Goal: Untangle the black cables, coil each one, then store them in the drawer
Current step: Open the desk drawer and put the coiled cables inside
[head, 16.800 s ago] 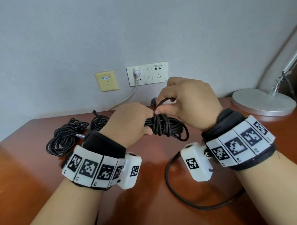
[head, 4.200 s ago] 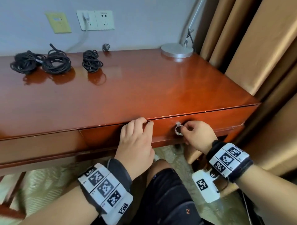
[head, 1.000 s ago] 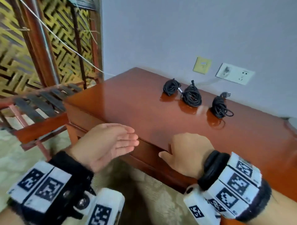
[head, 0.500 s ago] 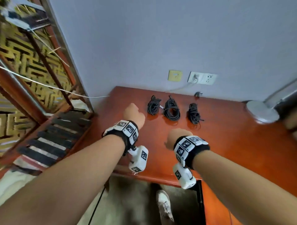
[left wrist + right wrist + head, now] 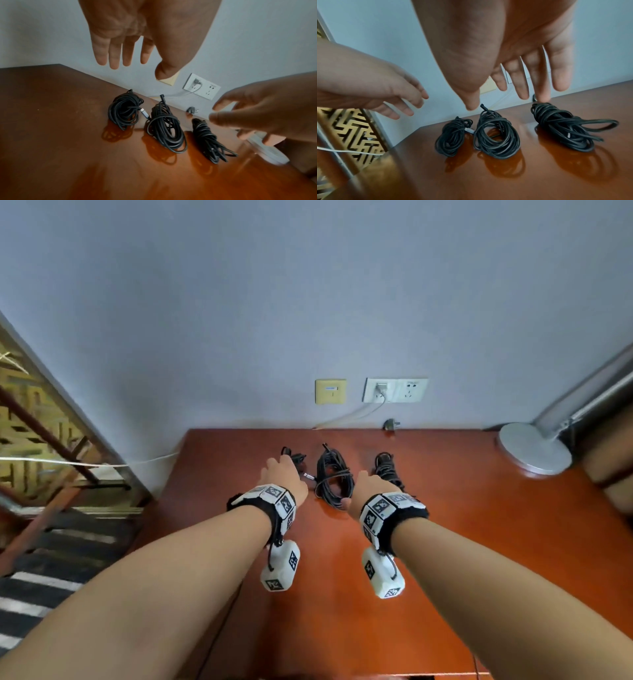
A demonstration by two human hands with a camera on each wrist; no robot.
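Reaching over three coiled cables

Hovering above the desk, the left hand spreads its fingers over the left coil; the right hand, fingers straight, hangs over the right coil, the middle coil between.

The three coiled cables are black: the left coil, the middle coil and the right coil. The left coil ends in a silver-grey connector. The desk is glossy reddish-brown and mirrors the coils as darker orange patches. The wall is pale blue-grey. On it sit a pale yellow plate and a white double socket. The wrist bands carry white tiles with black square patterns. The lamp base looks silver. A screen shows what seems a gold fret pattern.
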